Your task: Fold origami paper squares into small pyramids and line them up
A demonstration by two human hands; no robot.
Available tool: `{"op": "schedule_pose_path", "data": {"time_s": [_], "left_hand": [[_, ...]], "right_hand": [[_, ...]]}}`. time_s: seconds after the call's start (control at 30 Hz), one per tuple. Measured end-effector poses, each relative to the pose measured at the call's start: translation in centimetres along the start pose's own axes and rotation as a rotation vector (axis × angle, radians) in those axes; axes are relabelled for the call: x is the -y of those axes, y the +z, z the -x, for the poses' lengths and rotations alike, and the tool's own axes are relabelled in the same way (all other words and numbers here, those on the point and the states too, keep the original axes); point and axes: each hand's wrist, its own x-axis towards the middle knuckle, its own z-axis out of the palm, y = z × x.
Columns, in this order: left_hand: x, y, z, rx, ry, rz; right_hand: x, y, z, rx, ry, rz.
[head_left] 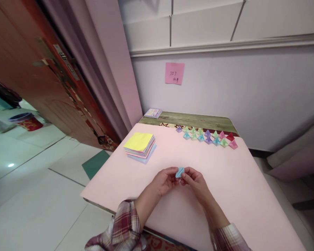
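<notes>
A small folded piece of light blue paper (180, 172) with a diagonal crease is held between both hands above the pink table covering. My left hand (165, 180) pinches its left edge between thumb and fingers. On the other side, my right hand (196, 180) has its thumb pressed on the paper's lower right corner and its fingers behind. To the left lies a stack of square coloured papers (139, 143), yellow on top. Two rows of small folded paper shapes (208, 139) in purple, green, blue, pink and red stand at the far right of the table.
A pink-covered table (225, 181) sits against the wall. A paper pack (153, 113) lies at its far left corner. A pink note (174, 73) is stuck to the wall. Left are a red door (60, 69), a curtain (104, 52) and a red bin (28, 122).
</notes>
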Motion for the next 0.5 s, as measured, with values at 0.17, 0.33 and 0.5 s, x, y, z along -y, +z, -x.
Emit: {"op": "schedule_pose_path", "data": {"time_s": [0.17, 0.33, 0.5], "left_hand": [[-0.5, 0.2, 0.6, 0.016, -0.04, -0.022], [-0.9, 0.7, 1.2, 0.021, -0.028, -0.058], [-0.7, 0.8, 1.2, -0.002, 0.122, -0.152]], "right_hand": [[-0.6, -0.3, -0.3, -0.065, -0.021, 0.02], [-1.4, -0.6, -0.6, -0.205, 0.049, 0.031], [-1.4, -0.6, -0.5, -0.185, 0.019, 0.117]]}}
